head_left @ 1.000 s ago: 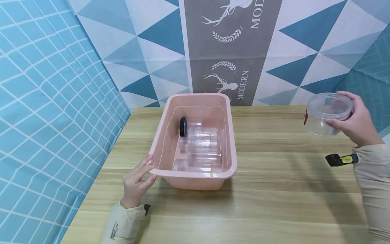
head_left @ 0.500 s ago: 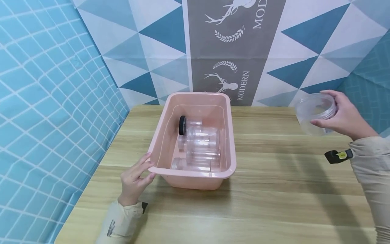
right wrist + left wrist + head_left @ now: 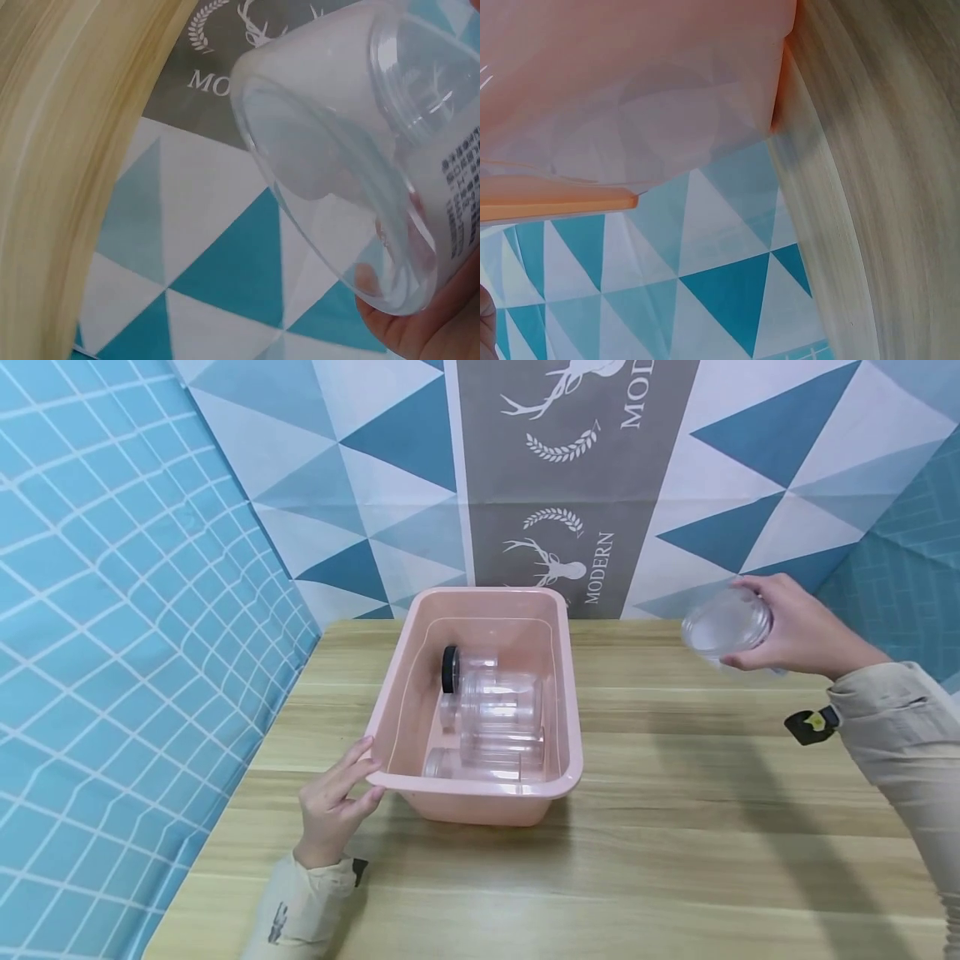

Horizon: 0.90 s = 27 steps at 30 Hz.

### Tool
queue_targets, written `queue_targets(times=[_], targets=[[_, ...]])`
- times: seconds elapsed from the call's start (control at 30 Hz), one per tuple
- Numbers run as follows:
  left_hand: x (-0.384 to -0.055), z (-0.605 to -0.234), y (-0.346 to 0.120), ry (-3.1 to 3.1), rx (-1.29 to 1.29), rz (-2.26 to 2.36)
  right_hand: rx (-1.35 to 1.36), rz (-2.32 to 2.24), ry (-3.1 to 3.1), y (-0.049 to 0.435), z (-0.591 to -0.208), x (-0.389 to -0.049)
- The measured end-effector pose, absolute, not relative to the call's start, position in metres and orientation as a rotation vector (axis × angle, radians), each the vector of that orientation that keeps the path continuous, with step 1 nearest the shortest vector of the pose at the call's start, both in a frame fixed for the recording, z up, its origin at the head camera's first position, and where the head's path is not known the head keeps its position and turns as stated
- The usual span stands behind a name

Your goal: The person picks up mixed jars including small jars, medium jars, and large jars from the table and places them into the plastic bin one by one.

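Note:
My right hand (image 3: 798,625) grips a clear plastic jar (image 3: 716,639) above the back right of the table, fingers and thumb on opposite sides of it. The jar is tilted; in the right wrist view a label (image 3: 461,199) with dark print shows on its side. At the near left corner of a pink plastic tub (image 3: 572,727), the fingertips of my left hand (image 3: 330,814) rest against the rim, fingers spread. Inside the tub lie several clear jars (image 3: 502,710) on their sides, one of them with a black lid (image 3: 450,669).
The wooden table (image 3: 675,860) carries the tub at its middle. A patterned cloth backdrop (image 3: 562,468) rises right behind the table's far edge, and a blue gridded cloth (image 3: 135,610) stands along the left side.
My right hand has moved left with the jar and turned it from near upright to tilted, its face now toward the left. My left hand and the tub have stayed in place.

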<state>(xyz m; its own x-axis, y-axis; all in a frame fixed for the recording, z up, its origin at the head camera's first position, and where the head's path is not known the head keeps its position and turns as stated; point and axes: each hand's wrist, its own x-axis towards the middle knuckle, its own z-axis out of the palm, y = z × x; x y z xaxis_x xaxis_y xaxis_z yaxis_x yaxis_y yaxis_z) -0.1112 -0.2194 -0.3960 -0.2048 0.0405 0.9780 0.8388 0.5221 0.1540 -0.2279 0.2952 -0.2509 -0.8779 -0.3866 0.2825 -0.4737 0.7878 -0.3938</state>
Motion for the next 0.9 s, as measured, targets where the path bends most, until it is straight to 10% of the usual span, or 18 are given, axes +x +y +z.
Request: queue_targets(times=[0.9], targets=[[-0.112,-0.397,-0.221,-1.636,-0.77,-0.868,1.028,0.443,-2.807,0.203,-0.207,-0.235]])
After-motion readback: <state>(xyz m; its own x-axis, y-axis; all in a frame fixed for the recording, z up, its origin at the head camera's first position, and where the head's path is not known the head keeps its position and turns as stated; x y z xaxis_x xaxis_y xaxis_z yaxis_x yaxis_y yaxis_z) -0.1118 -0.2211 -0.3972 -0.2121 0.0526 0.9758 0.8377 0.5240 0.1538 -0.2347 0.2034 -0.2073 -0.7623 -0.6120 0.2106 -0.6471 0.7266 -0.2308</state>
